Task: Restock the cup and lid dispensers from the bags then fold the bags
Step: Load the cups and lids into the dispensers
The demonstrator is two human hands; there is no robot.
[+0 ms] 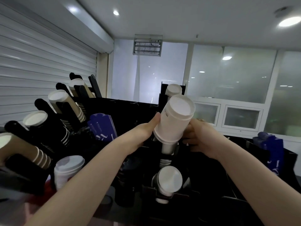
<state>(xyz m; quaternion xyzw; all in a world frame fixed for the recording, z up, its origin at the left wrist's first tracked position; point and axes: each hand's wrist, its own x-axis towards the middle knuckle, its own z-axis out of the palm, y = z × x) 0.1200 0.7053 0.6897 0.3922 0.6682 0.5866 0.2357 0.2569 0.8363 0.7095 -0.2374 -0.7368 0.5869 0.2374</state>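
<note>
Two hands are holding a stack of paper cups [174, 121] above the black rack [123, 110]: the left hand [146, 129] is clamping one side, and the right hand [200, 136] seems to be curling round the other. Light and crushable, the stack is likely needing gentle pressure near the stiffer rims.

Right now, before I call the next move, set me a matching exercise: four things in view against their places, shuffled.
1 white cup stack
2 brown cup stack
3 blue packets
4 grey-white cup stack

A far left edge
B slot below the hands
C held between left hand and right hand
D first thing left of the left hand

Pairs: 1-C, 2-A, 3-D, 4-B
</note>
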